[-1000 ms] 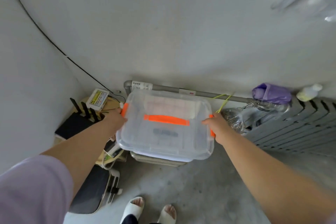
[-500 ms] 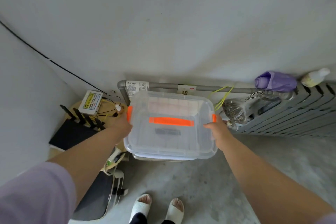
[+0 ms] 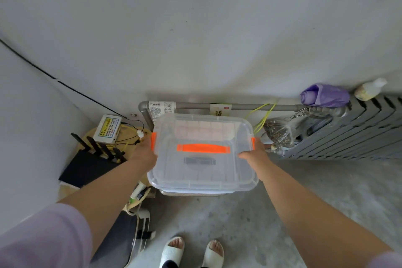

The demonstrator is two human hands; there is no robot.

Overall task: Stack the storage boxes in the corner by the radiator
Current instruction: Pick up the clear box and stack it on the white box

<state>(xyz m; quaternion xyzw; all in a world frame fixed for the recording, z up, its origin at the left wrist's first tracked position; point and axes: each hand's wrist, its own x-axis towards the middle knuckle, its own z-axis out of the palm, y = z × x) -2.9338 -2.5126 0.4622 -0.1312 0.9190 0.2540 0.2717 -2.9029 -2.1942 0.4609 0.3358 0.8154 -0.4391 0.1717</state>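
Observation:
A clear plastic storage box [image 3: 202,172] with an orange lid handle and orange side clips sits over another box [image 3: 189,193], of which only a thin front edge shows beneath. My left hand [image 3: 144,154] grips the top box's left side by the orange clip. At the opposite clip my right hand [image 3: 254,153] grips the right side. The stack stands in the corner, just left of the grey radiator [image 3: 348,135] and in front of a grey pipe [image 3: 239,106].
A black router [image 3: 91,163] and a small white device [image 3: 107,129] with cables sit on a round stool at left. A bag of dried material [image 3: 280,134] hangs by the radiator; a purple bag [image 3: 324,94] and a bottle [image 3: 369,90] lie on top. A dark chair seat [image 3: 117,239] stands lower left.
The top box has been lowered from its tilted position and now lies level over the lower box. Both hands kept their grip on its sides.

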